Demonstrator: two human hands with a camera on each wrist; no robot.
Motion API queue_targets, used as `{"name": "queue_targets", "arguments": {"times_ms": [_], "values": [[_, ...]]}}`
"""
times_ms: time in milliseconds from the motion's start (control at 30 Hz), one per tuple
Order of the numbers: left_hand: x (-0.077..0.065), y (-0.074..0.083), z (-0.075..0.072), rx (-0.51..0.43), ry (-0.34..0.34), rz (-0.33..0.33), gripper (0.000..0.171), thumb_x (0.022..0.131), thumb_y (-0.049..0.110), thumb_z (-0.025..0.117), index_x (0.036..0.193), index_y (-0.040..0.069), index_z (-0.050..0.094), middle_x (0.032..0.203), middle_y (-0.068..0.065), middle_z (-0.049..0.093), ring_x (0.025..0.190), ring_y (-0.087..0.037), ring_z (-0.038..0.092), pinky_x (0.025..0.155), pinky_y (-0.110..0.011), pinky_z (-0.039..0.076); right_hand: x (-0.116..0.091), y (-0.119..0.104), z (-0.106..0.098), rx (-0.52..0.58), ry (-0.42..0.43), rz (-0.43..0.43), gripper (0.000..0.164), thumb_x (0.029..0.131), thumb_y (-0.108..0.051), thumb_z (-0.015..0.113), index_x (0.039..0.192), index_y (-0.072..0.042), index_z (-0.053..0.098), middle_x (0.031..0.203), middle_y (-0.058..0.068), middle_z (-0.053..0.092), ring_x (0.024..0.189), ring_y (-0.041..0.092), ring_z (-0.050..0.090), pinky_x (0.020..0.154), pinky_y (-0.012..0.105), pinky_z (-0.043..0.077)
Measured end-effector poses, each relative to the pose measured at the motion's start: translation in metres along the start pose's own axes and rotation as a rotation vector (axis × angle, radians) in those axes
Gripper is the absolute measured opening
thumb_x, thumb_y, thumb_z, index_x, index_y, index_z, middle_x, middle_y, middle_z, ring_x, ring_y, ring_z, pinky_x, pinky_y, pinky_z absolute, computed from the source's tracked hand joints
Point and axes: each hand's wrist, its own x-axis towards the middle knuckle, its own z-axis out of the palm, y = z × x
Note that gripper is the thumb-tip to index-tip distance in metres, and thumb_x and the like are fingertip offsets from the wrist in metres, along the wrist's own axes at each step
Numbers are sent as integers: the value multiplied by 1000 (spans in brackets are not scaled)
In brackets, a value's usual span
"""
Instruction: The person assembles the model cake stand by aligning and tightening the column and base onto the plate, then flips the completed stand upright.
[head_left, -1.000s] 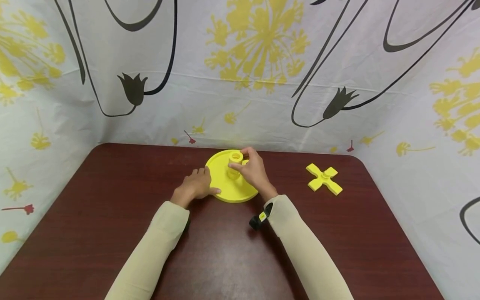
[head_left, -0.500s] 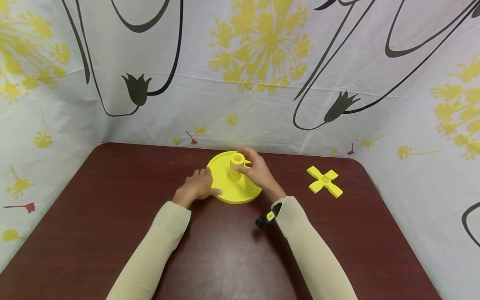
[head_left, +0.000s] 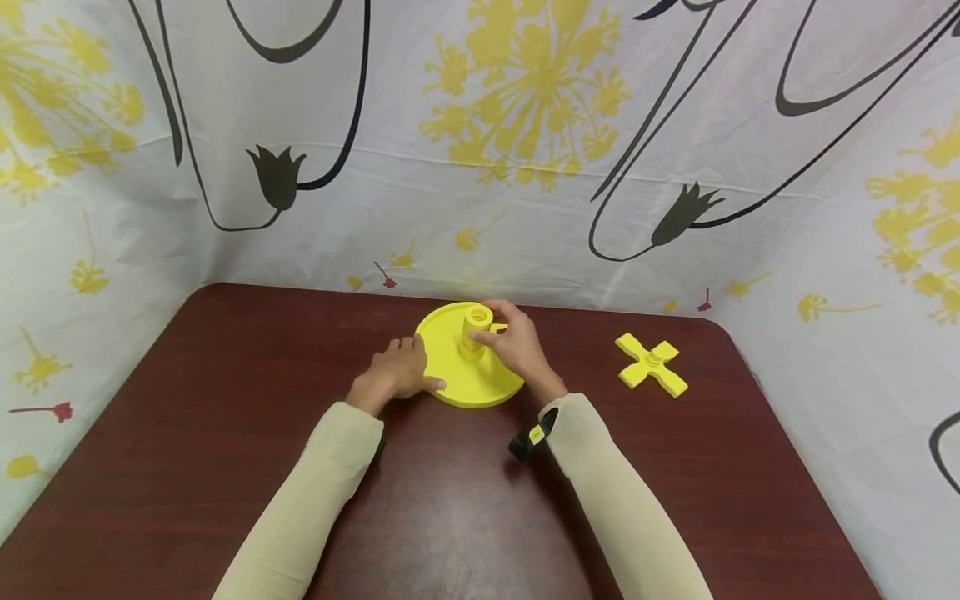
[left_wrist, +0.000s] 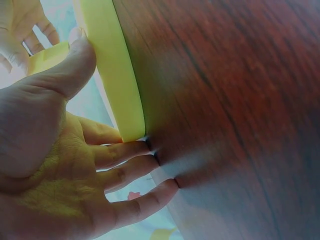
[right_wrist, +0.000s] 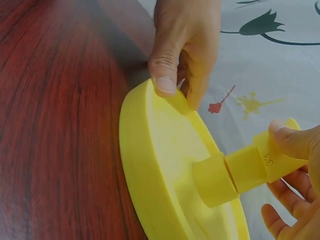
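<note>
In the right wrist view, a pair of digits that looks like "33" stands on the side of the broad end piece [right_wrist: 275,152] of the yellow stem [right_wrist: 247,167], turned sideways and close to where the right hand [right_wrist: 297,172] grips it. In the head view, a small yellow label [head_left: 536,434] on the black wrist device [head_left: 521,446] bears a dark mark too small to read.
</note>
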Motion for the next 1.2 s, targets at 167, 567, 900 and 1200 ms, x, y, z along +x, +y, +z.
{"name": "queue_targets", "arguments": {"times_ms": [167, 567, 900, 1200], "values": [[2, 0, 1, 14, 2, 1, 97, 96, 52, 59, 155, -8, 11, 158, -29, 23, 147, -42, 23, 113, -58, 30, -1, -2, 4, -35, 27, 27, 50, 83, -18, 82, 125, -3, 59, 121, 14, 62, 113, 29, 59, 97, 43, 49], [3, 1, 1, 24, -10, -5, 98, 96, 53, 58, 155, -8, 10, 159, -29, 22, 147, -42, 23, 113, -57, 30, 0, 7, -10, 128, -131, -99, 73, 89, -10, 75, 151, -3, 37, 149, 16, 48, 139, 30, 45, 107, 51, 42], [3, 1, 1, 11, -15, -8, 98, 96, 52, 58, 156, -8, 10, 159, -28, 22, 147, -41, 22, 114, -57, 29, 1, 8, -9, 68, -140, -99, 58, 92, -4, 70, 145, 0, 47, 142, 19, 54, 128, 34, 55, 102, 47, 48], [4, 0, 1, 18, -2, -5, 97, 96, 52, 59, 155, -9, 11, 158, -29, 24, 146, -42, 24, 113, -57, 31, 1, 8, -1, -24, -25, -76, 53, 87, -18, 78, 134, -4, 57, 127, 14, 63, 115, 30, 61, 96, 49, 51]]}}
